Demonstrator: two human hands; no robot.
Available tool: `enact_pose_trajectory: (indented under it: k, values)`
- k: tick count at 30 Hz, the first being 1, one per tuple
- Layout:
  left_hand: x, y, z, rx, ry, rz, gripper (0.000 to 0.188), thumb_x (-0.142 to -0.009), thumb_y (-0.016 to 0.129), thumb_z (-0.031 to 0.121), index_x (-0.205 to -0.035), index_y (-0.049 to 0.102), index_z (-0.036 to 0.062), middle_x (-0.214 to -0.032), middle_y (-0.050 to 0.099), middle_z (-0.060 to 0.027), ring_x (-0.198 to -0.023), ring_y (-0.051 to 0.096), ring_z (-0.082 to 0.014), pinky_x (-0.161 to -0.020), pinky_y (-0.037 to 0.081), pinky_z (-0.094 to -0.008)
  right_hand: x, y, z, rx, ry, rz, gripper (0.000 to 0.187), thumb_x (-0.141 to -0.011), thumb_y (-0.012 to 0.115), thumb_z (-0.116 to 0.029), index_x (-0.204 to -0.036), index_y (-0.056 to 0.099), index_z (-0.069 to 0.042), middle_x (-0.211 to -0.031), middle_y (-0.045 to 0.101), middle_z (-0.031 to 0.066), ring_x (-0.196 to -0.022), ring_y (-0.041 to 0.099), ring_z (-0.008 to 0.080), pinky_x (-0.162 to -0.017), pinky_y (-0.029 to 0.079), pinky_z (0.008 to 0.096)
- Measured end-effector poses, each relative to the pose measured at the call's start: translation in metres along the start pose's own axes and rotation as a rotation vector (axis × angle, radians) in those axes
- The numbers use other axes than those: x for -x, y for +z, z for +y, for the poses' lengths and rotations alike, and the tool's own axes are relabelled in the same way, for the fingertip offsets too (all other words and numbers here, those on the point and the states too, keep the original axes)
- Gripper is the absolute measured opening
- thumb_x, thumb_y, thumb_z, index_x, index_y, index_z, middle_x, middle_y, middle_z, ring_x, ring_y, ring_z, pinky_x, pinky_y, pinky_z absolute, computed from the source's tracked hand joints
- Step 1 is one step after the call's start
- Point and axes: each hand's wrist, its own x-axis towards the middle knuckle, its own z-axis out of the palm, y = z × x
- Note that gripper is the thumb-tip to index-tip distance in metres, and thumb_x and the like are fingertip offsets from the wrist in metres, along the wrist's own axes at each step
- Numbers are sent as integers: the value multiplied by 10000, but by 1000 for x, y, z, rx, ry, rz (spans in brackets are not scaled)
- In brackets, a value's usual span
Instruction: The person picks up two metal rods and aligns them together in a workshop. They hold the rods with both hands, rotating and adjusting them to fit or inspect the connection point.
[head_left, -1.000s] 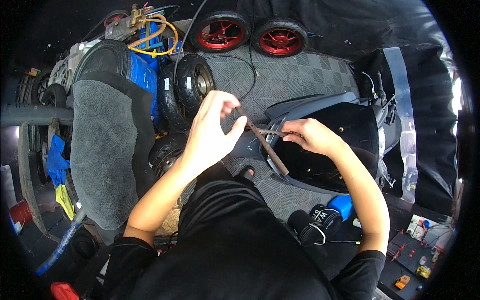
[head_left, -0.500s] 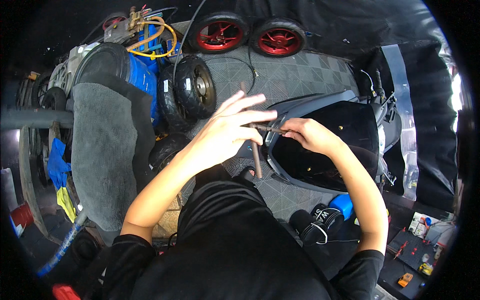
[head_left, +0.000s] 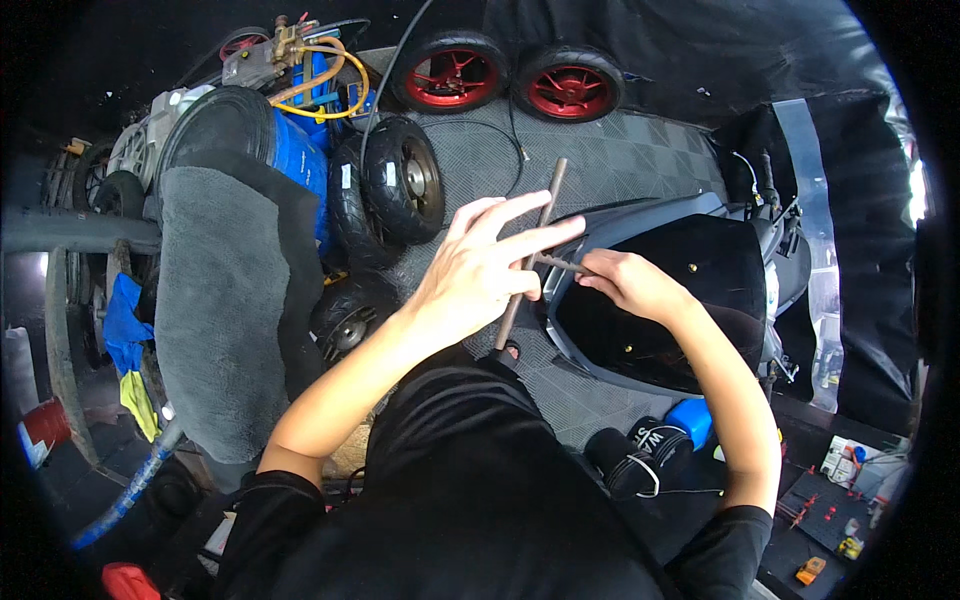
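Note:
A dark metal T-handle wrench (head_left: 508, 325) is between my hands, its long crossbar slanting from upper right to lower left. My right hand (head_left: 635, 284) is closed round its shaft, thumb and fingers pinched together; the shaft's far end is hidden in the grip. At the crossbar, my left hand (head_left: 478, 268) has its fingers stretched and spread, with the thumb side against the bar near the joint. Beneath and right of my right hand stands a dark grey scooter (head_left: 660, 300) with a black seat area; whether the wrench touches it, I cannot tell.
Two red-rimmed wheels (head_left: 570, 92) lie at the far side, and black tyres (head_left: 402, 180) stand left of my hands. A grey mat (head_left: 220, 310) drapes beside a blue barrel (head_left: 300, 160). Dark containers (head_left: 618, 462) sit at lower right, near a tool tray (head_left: 825, 508).
The wrench's crossbar has turned clockwise, its upper end swinging to the right. My left fingers have shifted slightly along with it. My right hand keeps its hold on the shaft.

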Motion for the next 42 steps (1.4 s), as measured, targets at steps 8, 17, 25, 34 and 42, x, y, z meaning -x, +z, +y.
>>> enact_pose_trajectory:
  k: [8, 17, 25, 34, 42]
  values:
    - [4, -16, 2, 250, -510, -102, 333, -905, 743, 220, -1182, 660, 54, -1008, 607, -77, -812, 658, -200, -687, 534, -326, 0, 6, 1, -27, 38, -51, 151, -930, 646, -118, -1006, 613, 8, -887, 648, 183, -862, 649, 411, -759, 512, 462]
    - [5, -10, 0, 125, -160, 221, 292, -695, 592, -98, -822, 770, 96, -1235, 664, -73, -1215, 548, -288, -1056, 411, -389, -2, 1, 2, 16, 62, -24, 158, -946, 639, -171, -1005, 595, -30, -881, 668, 177, -874, 664, 409, -730, 512, 487]
    - [2, -1, -6, 273, -204, 63, 206, -815, 710, 54, -1020, 713, 70, -1171, 679, -51, -1128, 598, -215, -937, 486, -349, 0, -2, 5, -56, 95, -62, 145, -925, 665, -117, -958, 568, -15, -861, 651, 166, -830, 656, 388, -718, 503, 449]
    - [-5, -16, -4, 241, -692, 152, 234, -977, 662, 258, -1100, 627, 63, -789, 717, -92, -655, 655, -159, -628, 514, -311, 3, -7, 16, 15, 27, 22, 154, -919, 674, -116, -926, 563, -8, -817, 604, 178, -810, 620, 415, -700, 483, 459]
    - [-17, -13, 12, 585, -700, -67, 421, -1083, 478, 349, -1342, 618, 47, -689, 690, -55, -701, 660, -113, -719, 542, -287, 3, -6, 15, 22, 80, -17, 186, -922, 679, -132, -919, 544, -5, -790, 601, 173, -798, 620, 419, -693, 479, 459]
